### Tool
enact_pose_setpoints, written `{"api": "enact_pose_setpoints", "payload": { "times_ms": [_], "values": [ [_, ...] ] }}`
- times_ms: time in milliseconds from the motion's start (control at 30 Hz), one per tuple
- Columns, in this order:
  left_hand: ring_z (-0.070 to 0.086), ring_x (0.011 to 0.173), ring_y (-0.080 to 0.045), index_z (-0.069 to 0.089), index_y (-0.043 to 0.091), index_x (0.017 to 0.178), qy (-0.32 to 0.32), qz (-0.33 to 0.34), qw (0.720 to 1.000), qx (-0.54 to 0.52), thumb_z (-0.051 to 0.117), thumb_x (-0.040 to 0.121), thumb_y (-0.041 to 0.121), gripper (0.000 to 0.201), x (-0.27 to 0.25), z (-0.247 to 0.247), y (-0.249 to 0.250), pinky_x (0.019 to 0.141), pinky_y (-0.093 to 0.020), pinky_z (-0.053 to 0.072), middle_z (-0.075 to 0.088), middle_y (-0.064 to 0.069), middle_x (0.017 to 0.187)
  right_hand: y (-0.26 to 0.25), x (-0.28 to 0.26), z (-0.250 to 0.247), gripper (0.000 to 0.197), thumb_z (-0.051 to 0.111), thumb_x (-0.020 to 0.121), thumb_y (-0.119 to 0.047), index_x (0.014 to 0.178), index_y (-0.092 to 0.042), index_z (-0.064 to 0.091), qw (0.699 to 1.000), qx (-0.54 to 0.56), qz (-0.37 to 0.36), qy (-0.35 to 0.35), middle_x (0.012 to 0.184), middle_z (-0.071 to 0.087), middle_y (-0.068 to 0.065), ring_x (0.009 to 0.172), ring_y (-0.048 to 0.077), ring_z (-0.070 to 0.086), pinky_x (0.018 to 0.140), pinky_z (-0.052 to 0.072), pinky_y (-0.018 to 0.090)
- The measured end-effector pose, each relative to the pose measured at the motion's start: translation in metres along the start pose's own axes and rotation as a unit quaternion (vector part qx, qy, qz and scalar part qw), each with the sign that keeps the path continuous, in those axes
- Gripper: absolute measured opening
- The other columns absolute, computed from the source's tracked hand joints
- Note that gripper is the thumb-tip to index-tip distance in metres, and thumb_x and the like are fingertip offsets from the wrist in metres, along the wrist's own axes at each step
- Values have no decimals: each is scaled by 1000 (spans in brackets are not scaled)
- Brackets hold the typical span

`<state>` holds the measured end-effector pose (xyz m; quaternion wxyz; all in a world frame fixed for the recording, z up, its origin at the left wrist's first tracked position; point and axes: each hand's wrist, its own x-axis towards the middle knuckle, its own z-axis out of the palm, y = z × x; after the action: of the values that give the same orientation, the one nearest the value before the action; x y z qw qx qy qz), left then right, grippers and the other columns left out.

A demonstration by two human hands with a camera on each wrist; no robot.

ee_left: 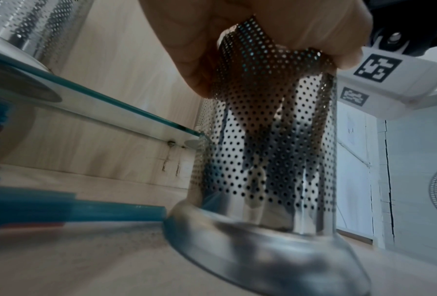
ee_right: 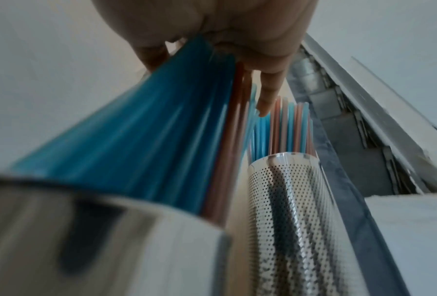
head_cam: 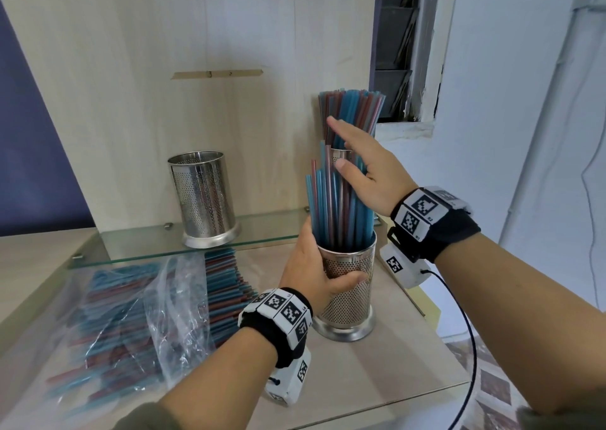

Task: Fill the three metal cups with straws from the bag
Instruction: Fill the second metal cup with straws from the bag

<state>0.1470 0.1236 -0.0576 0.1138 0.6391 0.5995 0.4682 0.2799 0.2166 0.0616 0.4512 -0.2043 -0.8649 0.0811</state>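
Straws (head_cam: 341,206), blue and red, standing upright in the near metal cup (head_cam: 349,295) on the counter (head_cam: 377,364), just right of the clear bag (head_cam: 137,315). Left hand (head_cam: 314,272) wrapped round the upper wall of that cup, thumb across the front, fingers behind and out of sight. Right hand (head_cam: 367,167) flat and loosely spread, fingers nearly straight, palm and thumb pressed against the right side of the straws above the rim, gripping nothing. Behind the near cup, a second cup (ee_right: 288,200) packed with straws, mostly hidden by the right hand and the near bundle in the head view; its base unseen. Left of the near cup, up on the glass shelf (head_cam: 137,246), a third cup (head_cam: 205,197); contents hard to make out through the perforations. In the bag, many more straws (head_cam: 137,298) lying flat, blurred by folds and glare. Left wrist view: near cup's base sharp, fingertips cut off at the top. Right wrist view: near rim smeared and out of focus.
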Motion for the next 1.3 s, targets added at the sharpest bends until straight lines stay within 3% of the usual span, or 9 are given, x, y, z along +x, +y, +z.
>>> {"api": "enact_pose_setpoints", "payload": {
  "times_ms": [100, 233, 400, 533, 700, 833, 933, 1133, 1300],
  "values": [
    [42, 127, -5, 11, 31, 147, -2, 4, 1000, -2, 85, 60, 50, 117, 0, 0, 0, 106, -25, 37, 43, 8, 142, -2, 1, -2, 46, 45, 100, -35, 146, -30, 40, 998, -58, -21, -32, 153, 39, -2, 140, 3, 33, 115, 27, 27],
    [43, 126, -4, 9, 39, 144, -5, 6, 1000, -6, 85, 60, 50, 114, 0, -1, -2, 107, -28, 40, 43, 9, 142, -6, -2, -7, 41, 60, 92, -34, 132, -24, 58, 999, -40, -1, 0, 141, 53, -3, 114, -15, 45, 101, 43, 25],
    [43, 128, -7, 11, 36, 145, -8, 4, 1000, -14, 84, 61, 53, 113, 0, -1, -3, 107, -34, 42, 42, 8, 143, -10, -20, -16, 76, 63, 82, -50, 148, -29, 34, 998, -8, 25, 55, 157, 28, -4, 145, 12, 25, 117, 23, 35],
    [46, 127, -9, 12, 34, 145, -23, -6, 1000, -19, 83, 58, 58, 115, 2, -2, -3, 107, -37, 43, 44, 7, 142, -13, -61, -14, 99, 74, 75, -52, 152, -33, 14, 973, 139, 178, 35, 141, 28, -22, 130, 3, 37, 95, 31, 9],
    [43, 132, -10, 13, 34, 146, -85, -20, 996, -24, 90, 46, 54, 127, 5, -16, 0, 110, -42, 39, 44, 9, 143, -1, -105, 13, 103, 77, 72, -26, 151, -26, 12, 937, 244, 235, -80, 122, 42, -23, 105, -16, 54, 92, 44, 13],
    [26, 143, -10, 0, 30, 152, -123, 6, 988, 89, 89, 44, 56, 143, 1, -46, 1, 118, -40, 26, 25, 6, 157, 10, -116, 31, 108, 86, 59, -45, 144, -40, 19, 937, 222, 249, -107, 126, 51, -24, 112, -8, 55, 95, 41, 16],
    [22, 145, -17, -1, 21, 154, -150, -8, 961, 234, 81, 62, 57, 129, -8, -81, -11, 119, -38, 22, 20, -2, 159, 15, -117, 40, 114, 89, 51, -57, 143, -37, 25, 941, 201, 257, -89, 129, 51, -22, 120, 10, 56, 100, 45, 28],
    [26, 137, -18, 31, 23, 147, -201, -49, 894, 398, 62, 80, 62, 84, -32, -143, -32, 114, -32, 24, 34, -1, 148, 16, -117, 48, 113, 90, 50, -53, 141, -32, 27, 947, 189, 253, -63, 116, 49, -25, 94, 3, 53, 83, 44, 24],
    [33, 131, -18, 40, 23, 141, -230, -79, 847, 472, 56, 80, 68, 77, -41, -150, -50, 112, -33, 29, 43, 1, 138, 18, -117, 57, 119, 86, 40, -68, 138, -38, 25, 943, 180, 272, -56, 129, 54, -9, 116, 17, 57, 98, 49, 37]
  ]
}}
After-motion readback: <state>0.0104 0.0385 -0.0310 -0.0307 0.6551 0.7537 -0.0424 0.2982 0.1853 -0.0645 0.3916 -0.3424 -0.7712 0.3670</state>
